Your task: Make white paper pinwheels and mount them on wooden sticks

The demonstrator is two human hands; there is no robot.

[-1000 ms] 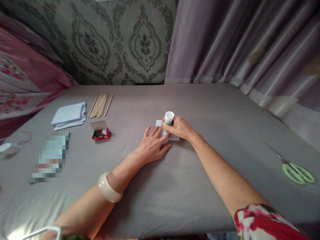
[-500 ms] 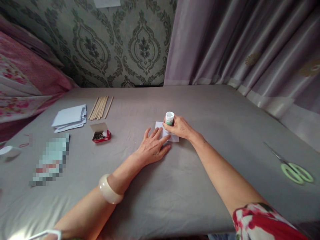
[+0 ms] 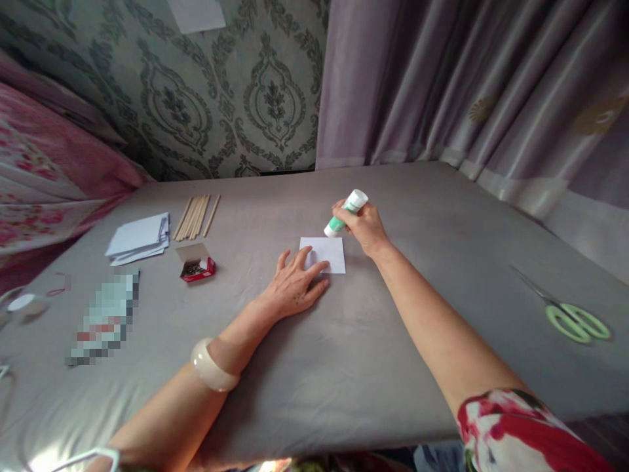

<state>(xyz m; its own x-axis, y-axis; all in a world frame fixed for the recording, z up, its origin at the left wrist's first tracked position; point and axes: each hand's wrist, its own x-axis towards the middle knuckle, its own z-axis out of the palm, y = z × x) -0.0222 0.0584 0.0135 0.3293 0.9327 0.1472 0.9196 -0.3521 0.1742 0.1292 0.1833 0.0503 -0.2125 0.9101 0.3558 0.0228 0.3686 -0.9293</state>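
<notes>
One wide table [image 3: 432, 314] under grey cloth takes up most of my feed, with a patterned wall [image 3: 236, 98] behind it. On the right I see a mauve curtain [image 3: 373, 78], on the left a pink floral cloth [image 3: 44, 137].

Next in size come the two bare hands I am watching. The left hand [image 3: 297, 285] lies palm down, fingers spread wide, its fingertips on a small white sheet [image 3: 331, 252] near the middle of the table. The right hand [image 3: 366, 226] is closed around a white-and-green glue stick [image 3: 336, 225], tilted, its lower end just beyond the sheet's far edge; from here I cannot tell how high it hangs.

Far right, I find green-handled scissors [image 3: 554, 303], well apart from both hands. Over on the left lies a blurred-out packet [image 3: 105, 314], with a stack of white paper [image 3: 137, 236] behind it. Beside the stack I make out a row of thin wooden sticks [image 3: 194, 217] and, nearer me, an open red box [image 3: 197, 270] of small dark pieces.
</notes>
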